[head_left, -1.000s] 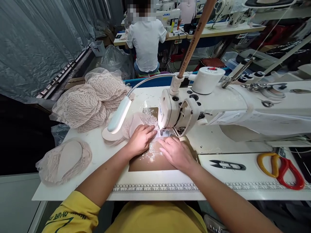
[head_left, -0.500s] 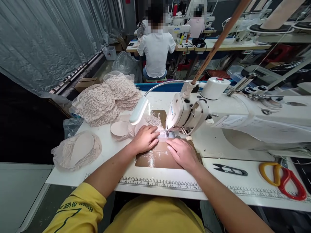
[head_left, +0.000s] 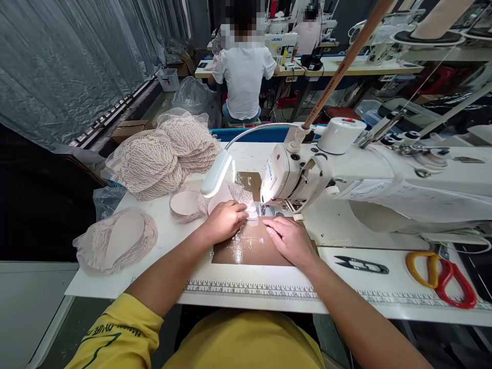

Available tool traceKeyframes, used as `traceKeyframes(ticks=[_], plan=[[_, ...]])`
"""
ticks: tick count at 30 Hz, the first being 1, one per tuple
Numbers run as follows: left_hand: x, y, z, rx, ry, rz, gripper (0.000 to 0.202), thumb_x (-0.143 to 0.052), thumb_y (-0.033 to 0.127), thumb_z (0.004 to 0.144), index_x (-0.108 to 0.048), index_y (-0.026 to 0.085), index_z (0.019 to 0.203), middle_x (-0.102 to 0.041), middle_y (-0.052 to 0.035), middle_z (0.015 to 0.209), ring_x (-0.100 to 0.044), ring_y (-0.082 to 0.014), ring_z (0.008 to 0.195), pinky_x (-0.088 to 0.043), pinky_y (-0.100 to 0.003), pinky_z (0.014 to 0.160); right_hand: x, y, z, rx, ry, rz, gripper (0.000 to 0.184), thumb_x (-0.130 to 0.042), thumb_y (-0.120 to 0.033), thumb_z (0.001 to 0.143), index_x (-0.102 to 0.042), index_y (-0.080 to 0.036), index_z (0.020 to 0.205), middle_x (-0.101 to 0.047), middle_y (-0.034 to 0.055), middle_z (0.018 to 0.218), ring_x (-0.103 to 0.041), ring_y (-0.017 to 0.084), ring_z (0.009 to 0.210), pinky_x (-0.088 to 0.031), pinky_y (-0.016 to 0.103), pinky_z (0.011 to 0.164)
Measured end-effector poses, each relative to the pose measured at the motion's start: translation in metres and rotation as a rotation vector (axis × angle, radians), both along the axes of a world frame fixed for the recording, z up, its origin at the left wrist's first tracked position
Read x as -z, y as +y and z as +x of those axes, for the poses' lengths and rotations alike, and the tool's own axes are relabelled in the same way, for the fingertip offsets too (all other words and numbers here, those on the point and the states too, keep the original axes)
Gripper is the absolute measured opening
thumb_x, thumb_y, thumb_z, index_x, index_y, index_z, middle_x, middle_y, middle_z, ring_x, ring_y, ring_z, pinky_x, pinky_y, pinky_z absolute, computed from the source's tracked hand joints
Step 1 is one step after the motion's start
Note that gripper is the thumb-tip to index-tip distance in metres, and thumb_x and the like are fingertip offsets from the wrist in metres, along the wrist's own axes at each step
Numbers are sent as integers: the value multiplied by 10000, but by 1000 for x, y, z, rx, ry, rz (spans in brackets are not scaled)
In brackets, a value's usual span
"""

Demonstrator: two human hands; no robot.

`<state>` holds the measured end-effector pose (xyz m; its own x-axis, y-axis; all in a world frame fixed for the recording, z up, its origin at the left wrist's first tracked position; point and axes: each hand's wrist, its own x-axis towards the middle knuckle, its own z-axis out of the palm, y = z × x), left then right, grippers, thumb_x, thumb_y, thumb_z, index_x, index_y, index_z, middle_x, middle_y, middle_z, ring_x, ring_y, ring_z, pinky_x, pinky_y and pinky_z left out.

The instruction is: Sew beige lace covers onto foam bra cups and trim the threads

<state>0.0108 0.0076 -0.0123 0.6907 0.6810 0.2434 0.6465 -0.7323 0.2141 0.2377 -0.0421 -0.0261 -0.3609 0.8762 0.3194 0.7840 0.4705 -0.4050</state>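
The lace piece (head_left: 241,193) lies just beyond the left hand (head_left: 229,220), reaching rightward to the needle end of the sewing machine (head_left: 282,174) — its long axis I can't make out, bunched and part-hidden as it is. The left is the nearer hand, palm down, thumb and fingers closed on the lace's edge — while the right hand (head_left: 290,240) grips nothing, fingers loosely outstretched over the brown sheet (head_left: 246,251).

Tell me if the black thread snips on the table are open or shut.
Open: the thread snips lie on the white table with their two pointed tips apart, clear of the right hand.
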Motion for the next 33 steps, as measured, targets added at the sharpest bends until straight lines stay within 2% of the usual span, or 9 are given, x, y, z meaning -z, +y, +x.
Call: traceKeyframes(ticks=[5, 11, 15, 17, 20, 23, 33], plan=[[-9, -7, -1, 11, 21, -63, 268, -461, 252, 915, -714, 219, 997, -674, -57, 1131, -591, -221, 967, -500, -351, 792, 0, 0, 2, 1, 41, -33, 293, -469, -165, 888, -675, -204, 1093, -710, 41, 1007, -655, 186, 857, -511, 314, 762], [-31, -26, 1, 139, -36, -328, 242, -482, 260, 908, -708, 204, 976, -693, -47, 1074, -641, -179, 941, -506, -282, 808, -2, 1, 3, -12, 85, -31, 312, -442, -154, 897, -674, -202, 1100, -710, 53, 1038, -654, 190, 929, -527, 321, 792], [-40, -30, 4, 206, -51, -445, 271, -516, 334, 891, -665, 196, 1070, -680, -53, 1069, -640, -185, 935, -503, -275, 795, -2, 2, 4, 0, 77, -20, 327, -436, -153, 887, -682, -204, 1095, -712, 62, 1022, -655, 201, 937, -538, 333, 795], [-39, -29, 6, 197, -57, -436, 286, -494, 331, 901, -646, 194, 1102, -671, -59, 1077, -625, -191, 950, -495, -284, 810, -1, 2, 5, -2, 74, -14, 327, -431, -153, 887, -683, -203, 1090, -711, 64, 1018, -655, 201, 928, -540, 330, 782], [-32, -28, 11, 128, -19, -307, 307, -470, 334, 911, -630, 179, 1123, -625, -89, 1167, -568, -233, 1035, -467, -346, 878, 0, 2, 5, -7, 56, -13, 325, -419, -157, 900, -675, -183, 1098, -709, 71, 1013, -654, 202, 910, -535, 328, 768], [-24, -30, 17, 81, 76, -199, 368, -514, 379, 878, -603, 167, 1165, -568, -108, 1258, -519, -278, 1061, -453, -415, 884, -1, 2, 4, -13, 48, -4, 327, -412, -150, 905, -667, -174, 1108, -713, 72, 1002, -650, 205, 933, -528, 323, 776], [-20, -31, 19, 153, 128, -195, 412, -520, 384, 871, -587, 156, 1207, -539, -98, 1313, -492, -271, 1081, -439, -415, 924, -1, 2, 2, 9, 11, 7, 330, -416, -135, 891, -674, -189, 1089, -707, 74, 1007, -645, 199, 929, -514, 306, 784]])
